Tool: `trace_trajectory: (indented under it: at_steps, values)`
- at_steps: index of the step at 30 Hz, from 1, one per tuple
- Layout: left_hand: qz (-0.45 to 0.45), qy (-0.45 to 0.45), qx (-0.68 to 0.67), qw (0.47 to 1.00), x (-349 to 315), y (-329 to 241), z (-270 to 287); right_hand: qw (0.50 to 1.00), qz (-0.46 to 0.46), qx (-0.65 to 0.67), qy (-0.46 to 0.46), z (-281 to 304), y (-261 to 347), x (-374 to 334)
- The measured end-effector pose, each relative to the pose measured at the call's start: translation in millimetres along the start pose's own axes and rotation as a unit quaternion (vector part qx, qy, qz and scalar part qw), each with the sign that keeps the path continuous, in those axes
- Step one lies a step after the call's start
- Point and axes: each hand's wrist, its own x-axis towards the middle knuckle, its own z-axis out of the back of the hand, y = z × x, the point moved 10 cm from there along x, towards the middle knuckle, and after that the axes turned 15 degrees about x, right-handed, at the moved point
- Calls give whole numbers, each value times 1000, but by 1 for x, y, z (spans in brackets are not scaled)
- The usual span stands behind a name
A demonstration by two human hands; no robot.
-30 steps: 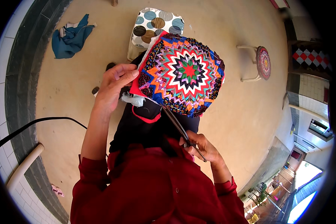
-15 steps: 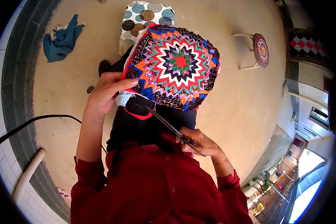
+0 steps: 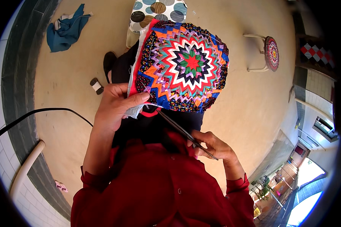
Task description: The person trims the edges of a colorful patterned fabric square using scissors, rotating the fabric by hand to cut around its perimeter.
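A quilted patchwork pad (image 3: 193, 62) with a star-burst of coloured zigzag rings and a black dotted border lies over my lap. My left hand (image 3: 119, 104) pinches its near left corner, thumb on top and fingers beneath. Red and pale fabric layers show along that left edge, with a loose whitish flap (image 3: 133, 111) under the thumb. A long, thin, dark metal tool (image 3: 178, 128) is held in my right hand (image 3: 212, 145); whether it is tweezers or scissors I cannot tell. Its far end points up-left, close to the pad's near edge.
Beyond the pad stands a stool with a dotted cover (image 3: 159, 11). Another round-seated stool (image 3: 271, 53) is at the right. On the floor at left lie a teal cloth (image 3: 66, 32) and a small dark item with a pale band (image 3: 96, 86). A black cable (image 3: 45, 110) curves in from the left.
The view has shifted, so floor items and stools sit further right and higher. Both hands keep their holds, and the tool's far end now sits nearer the pad's near left corner.
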Motion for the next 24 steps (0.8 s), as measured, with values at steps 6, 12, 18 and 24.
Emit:
trace_trajectory:
  at_steps: [6, 12, 18, 24]
  values:
    - [22, 24, -47, 998, 0, 4, -5, 997, 27, -75, -17, 15, 2, 7]
    - [5, 65, -16, 998, -1, 7, -3, 990, 44, -130, -16, 19, 20, 20]
    - [6, 52, -46, 998, -7, 5, -1, 989, 42, -140, -9, 17, 32, 14]
    - [15, 50, -42, 998, -8, -1, 2, 986, 9, -169, 2, 17, 23, 10]
